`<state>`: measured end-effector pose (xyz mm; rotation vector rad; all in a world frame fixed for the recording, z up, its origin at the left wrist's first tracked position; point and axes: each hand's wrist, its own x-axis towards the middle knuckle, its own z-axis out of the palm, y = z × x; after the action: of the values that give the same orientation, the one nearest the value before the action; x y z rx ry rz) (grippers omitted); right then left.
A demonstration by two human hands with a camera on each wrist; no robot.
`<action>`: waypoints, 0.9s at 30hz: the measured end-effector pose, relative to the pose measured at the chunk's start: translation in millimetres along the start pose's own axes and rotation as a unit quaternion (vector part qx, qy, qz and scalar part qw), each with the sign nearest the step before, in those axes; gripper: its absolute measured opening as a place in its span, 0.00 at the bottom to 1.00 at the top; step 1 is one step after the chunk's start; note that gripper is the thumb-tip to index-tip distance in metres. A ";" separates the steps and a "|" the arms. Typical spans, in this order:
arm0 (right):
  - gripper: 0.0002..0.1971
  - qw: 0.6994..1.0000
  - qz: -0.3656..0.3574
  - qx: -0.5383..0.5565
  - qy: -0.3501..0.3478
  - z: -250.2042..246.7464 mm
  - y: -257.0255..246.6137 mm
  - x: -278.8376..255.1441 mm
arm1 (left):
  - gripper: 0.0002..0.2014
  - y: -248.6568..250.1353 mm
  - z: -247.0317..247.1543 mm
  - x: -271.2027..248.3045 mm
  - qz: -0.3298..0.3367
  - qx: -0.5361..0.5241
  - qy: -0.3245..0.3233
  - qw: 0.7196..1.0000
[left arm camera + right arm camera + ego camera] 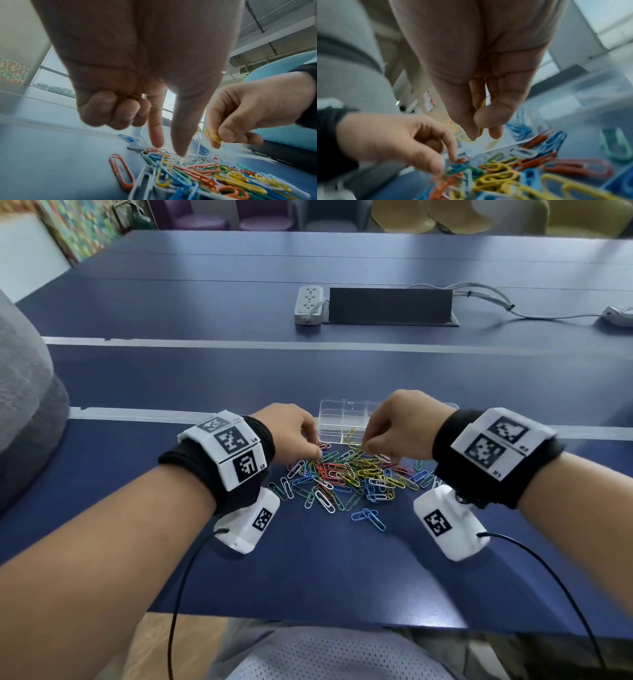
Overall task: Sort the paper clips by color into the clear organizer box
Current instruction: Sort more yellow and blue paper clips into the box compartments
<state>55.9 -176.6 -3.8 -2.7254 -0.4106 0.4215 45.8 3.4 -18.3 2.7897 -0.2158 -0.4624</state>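
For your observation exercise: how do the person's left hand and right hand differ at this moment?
The right hand pinches yellow paper clips lifted above the pile; the left hand extends finger and thumb down to the pile, pinching nothing there. The left curls its other fingers over clips tucked in the palm. Both hover beside the clear organizer box.

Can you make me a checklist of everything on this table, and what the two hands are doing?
Surface: blue table, pale stripes across it.
Job's things: mixed-colour clip pile lies before the clear box; some blue clips already in the box.
Clutter: power strip, black panel.
Hands: left hand has fingertips in the pile, clips tucked in its curled fingers; right hand pinches a yellow clip.
Cables: grey cords far right; black wrist leads.
Surroundings: chairs beyond the table.
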 end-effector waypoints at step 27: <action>0.10 0.995 0.009 -0.100 -0.011 14.0 1.5 -9.5 | 0.03 2.2 1.0 -0.5 0.027 -0.027 0.025 0.999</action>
<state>42.8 -177.0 -14.6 -2.9226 -0.4575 0.4359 44.8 1.1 -18.3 2.7310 -0.2616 -0.3805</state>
